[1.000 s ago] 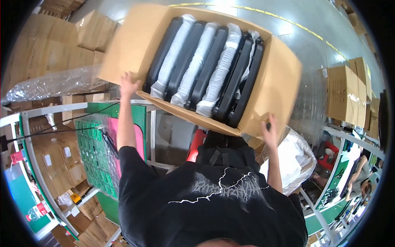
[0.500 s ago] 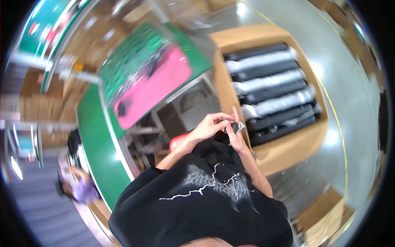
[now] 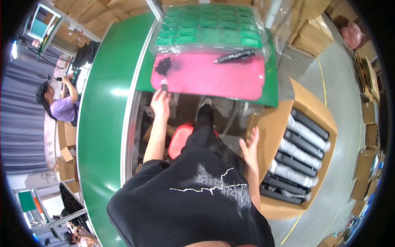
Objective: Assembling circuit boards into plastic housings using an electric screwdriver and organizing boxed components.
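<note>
My left hand (image 3: 160, 105) reaches to the front left edge of a pink mat (image 3: 205, 78). Its fingertips are closed on a small black piece with a shiny silvery end (image 3: 164, 87); I cannot make out its exact kind. Just beyond lies a heap of tiny black parts (image 3: 163, 66). A long black object (image 3: 235, 56) rests at the mat's far right. My right hand (image 3: 250, 151) has its fingers apart and holds nothing, beside the left wall of a cardboard box (image 3: 269, 131). Black bars (image 3: 302, 140), some wrapped in pale padding, fill that box in rows.
Clear plastic trays (image 3: 210, 28) stand behind the mat on the green table. A long green bench (image 3: 105, 103) runs along my left, with a person in purple (image 3: 63, 108) beyond it. A red stool (image 3: 181, 140) is below me. Cartons (image 3: 312, 37) stand at the far right.
My hands were together around the small piece near the box. Now they are apart, and my left hand has carried the piece to the mat. My view has turned toward the table.
</note>
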`<act>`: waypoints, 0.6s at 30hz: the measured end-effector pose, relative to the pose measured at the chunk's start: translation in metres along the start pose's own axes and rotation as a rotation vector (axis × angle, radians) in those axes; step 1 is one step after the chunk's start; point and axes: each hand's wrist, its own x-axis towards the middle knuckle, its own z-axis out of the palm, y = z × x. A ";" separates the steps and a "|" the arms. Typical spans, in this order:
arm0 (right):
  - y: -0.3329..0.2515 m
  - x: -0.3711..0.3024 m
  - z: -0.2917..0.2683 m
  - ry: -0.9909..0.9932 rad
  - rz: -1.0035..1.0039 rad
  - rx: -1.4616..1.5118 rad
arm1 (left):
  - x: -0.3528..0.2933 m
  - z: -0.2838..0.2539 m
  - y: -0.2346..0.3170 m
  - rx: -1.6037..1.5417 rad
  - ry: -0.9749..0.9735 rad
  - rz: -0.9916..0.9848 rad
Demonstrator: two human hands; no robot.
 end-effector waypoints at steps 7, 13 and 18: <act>0.057 0.080 -0.002 0.095 0.159 -0.215 | 0.175 -0.096 -0.011 0.613 0.619 0.427; -0.033 0.169 0.043 -0.155 -0.064 -0.411 | 0.145 -0.051 -0.024 1.138 0.891 0.264; -0.027 0.220 0.066 -0.070 -0.501 -0.713 | 0.074 -0.183 -0.099 1.247 0.332 -0.056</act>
